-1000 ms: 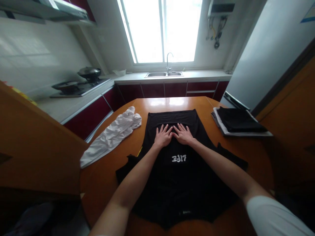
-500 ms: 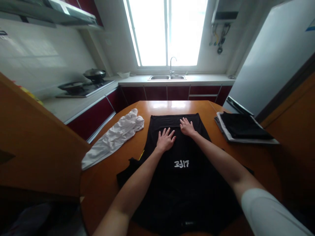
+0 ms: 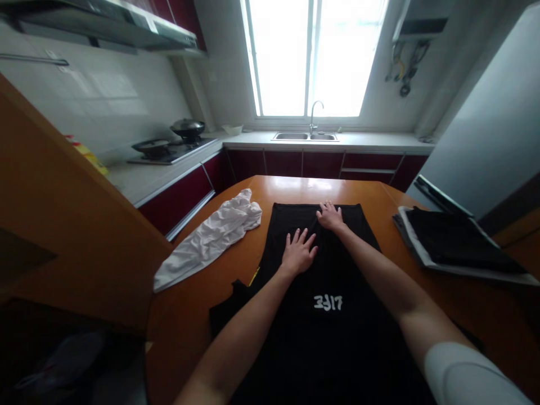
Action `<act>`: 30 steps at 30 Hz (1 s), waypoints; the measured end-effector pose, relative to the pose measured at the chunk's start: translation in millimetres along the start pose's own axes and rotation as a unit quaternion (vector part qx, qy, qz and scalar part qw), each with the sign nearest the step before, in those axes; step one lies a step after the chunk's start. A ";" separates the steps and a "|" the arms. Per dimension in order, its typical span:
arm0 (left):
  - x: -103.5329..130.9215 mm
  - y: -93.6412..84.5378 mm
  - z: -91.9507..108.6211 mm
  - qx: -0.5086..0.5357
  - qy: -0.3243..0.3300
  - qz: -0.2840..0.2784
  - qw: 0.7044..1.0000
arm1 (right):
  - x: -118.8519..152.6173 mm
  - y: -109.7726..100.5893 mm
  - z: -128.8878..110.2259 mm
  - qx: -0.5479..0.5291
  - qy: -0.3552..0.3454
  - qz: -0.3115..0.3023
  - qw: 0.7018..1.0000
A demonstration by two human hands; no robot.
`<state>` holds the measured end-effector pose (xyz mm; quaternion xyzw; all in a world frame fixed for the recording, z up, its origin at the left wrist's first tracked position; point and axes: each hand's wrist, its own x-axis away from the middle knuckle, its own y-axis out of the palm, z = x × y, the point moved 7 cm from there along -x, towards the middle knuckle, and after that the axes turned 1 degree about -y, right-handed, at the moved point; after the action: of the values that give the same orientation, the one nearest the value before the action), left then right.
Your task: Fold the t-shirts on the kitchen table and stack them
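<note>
A black T-shirt with white lettering lies spread on the wooden table, its hem toward the window. My left hand rests flat on the cloth above the lettering, fingers spread. Farther forward and to the right, my right hand lies on the shirt close to its far hem, fingers stretched out. Neither hand grips anything. My forearms cover parts of the shirt's sides. A bit of yellow shows at the shirt's left edge.
To the left lies a crumpled white garment. A stack of folded clothes, black on top, sits at the table's right. Beyond the table are a counter with a sink, a stove with a pan, and a fridge.
The view has turned a little left, so everything sits farther right in the picture. My right hand has slid slightly forward toward the far hem; my left hand stays flat on the shirt.
</note>
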<state>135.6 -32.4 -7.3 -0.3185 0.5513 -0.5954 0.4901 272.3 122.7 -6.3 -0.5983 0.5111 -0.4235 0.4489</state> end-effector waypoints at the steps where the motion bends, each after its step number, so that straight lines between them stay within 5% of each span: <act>1: -0.1 -1.1 0.4 0.002 -0.002 0.005 1.000 | -1.7 1.3 -7.7 0.001 -0.022 -0.002 1.000; 5: -0.8 -11.5 -5.9 0.006 -0.057 0.058 0.997 | -6.8 12.6 -35.7 -0.003 -0.092 -0.039 0.995; 10: 2.4 -17.9 -21.5 -0.011 -0.153 0.097 0.983 | -8.4 9.2 -41.0 -0.010 -0.080 -0.010 0.997; 13: 3.2 -14.8 -24.7 -0.014 -0.164 0.090 0.982 | -3.5 -4.9 -10.5 -0.010 -0.022 0.050 0.998; 16: 2.8 -10.7 -26.7 -0.011 -0.173 0.072 0.982 | 6.9 -18.1 49.2 -0.021 0.092 0.103 0.990; 20: 0.8 -8.7 -27.6 -0.016 -0.176 0.052 0.983 | 18.1 -24.0 109.1 -0.042 0.167 0.104 0.980; 30: -0.7 -9.6 -28.5 -0.034 -0.182 0.041 0.982 | 56.8 -36.2 124.5 -0.040 0.163 0.114 0.979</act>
<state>107.3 -22.9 -3.2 -0.4151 0.4855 -0.4879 0.5949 407.6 82.0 1.9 -0.4763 0.6587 -0.4408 0.3807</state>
